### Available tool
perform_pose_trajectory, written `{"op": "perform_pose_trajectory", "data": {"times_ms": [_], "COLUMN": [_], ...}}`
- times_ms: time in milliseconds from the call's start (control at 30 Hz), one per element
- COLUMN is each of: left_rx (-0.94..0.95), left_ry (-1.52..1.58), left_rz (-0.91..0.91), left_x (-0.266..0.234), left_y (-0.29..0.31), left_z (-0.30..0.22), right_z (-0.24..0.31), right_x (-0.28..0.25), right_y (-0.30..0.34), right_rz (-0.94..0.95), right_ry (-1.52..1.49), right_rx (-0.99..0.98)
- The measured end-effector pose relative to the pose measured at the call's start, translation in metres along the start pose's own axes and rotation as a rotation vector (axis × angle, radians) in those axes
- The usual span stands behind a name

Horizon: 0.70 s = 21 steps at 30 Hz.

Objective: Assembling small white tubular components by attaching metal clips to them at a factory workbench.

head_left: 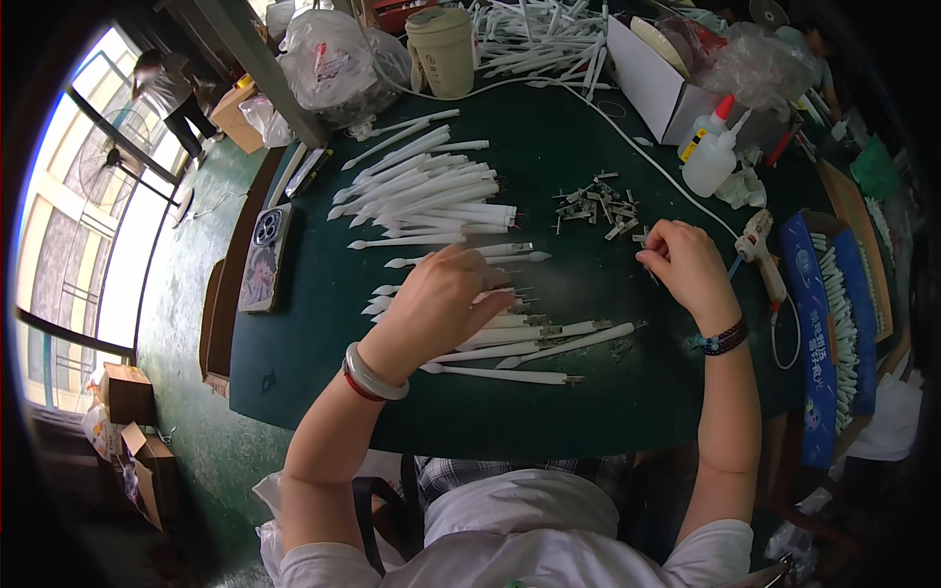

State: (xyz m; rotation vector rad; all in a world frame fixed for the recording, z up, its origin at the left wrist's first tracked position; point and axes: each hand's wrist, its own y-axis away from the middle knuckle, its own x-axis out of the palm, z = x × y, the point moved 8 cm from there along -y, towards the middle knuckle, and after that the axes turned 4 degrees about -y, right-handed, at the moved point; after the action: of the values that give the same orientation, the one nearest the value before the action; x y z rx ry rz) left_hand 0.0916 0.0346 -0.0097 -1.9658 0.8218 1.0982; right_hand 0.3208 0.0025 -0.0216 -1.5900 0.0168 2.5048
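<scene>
Fingers curled, my left hand (441,294) is above the rows of white candle-shaped sticks. It appears to grip one white candle-shaped stick (534,257) whose pointed tip faces right; motion blurs that spot. Beneath and beside this hand lie more sticks (534,377), several with small metal-and-board ends on the right. A thicker heap of white sticks (421,191) lies farther back. My right hand (686,265) is closed in a pinch beside a pile of small circuit pieces (598,206). What its fingertips hold is too small to make out.
A phone (267,260) lies at the table's left edge. On the right are a glue gun (760,250), squeeze bottles (711,157) and a blue box of sticks (818,343). A cup (443,54) and white cable (647,152) are at the back. Another person (176,93) stands far left.
</scene>
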Motion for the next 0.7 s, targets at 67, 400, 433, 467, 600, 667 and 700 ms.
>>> {"op": "perform_pose_trajectory", "data": {"times_ms": [67, 400, 433, 467, 600, 667, 700], "left_rx": [-0.099, -0.197, -0.195, -0.193, -0.147, -0.16, -0.179], "left_ry": [-0.012, -0.121, -0.14, -0.16, -0.282, -0.322, -0.366], "left_rz": [-0.097, -0.146, -0.136, -0.126, -0.138, -0.149, -0.159], "left_x": [-0.009, -0.007, -0.006, -0.006, -0.01, -0.015, -0.022], "left_y": [0.001, -0.008, -0.006, -0.006, -0.003, -0.002, 0.0], "left_z": [0.025, 0.069, 0.071, 0.073, 0.066, 0.058, 0.052], "right_z": [0.008, 0.031, 0.032, 0.035, 0.054, 0.056, 0.057], "right_x": [0.0, 0.01, 0.019, 0.026, 0.021, 0.021, 0.023], "right_y": [0.009, 0.003, 0.003, 0.004, 0.007, 0.009, 0.008], "right_rz": [0.052, 0.087, 0.159, 0.218, 0.248, 0.27, 0.268], "right_ry": [0.103, -0.516, -0.689, -0.91, -1.185, -1.164, -1.164], "right_rx": [-0.011, -0.144, -0.112, -0.087, -0.117, -0.12, -0.122]}}
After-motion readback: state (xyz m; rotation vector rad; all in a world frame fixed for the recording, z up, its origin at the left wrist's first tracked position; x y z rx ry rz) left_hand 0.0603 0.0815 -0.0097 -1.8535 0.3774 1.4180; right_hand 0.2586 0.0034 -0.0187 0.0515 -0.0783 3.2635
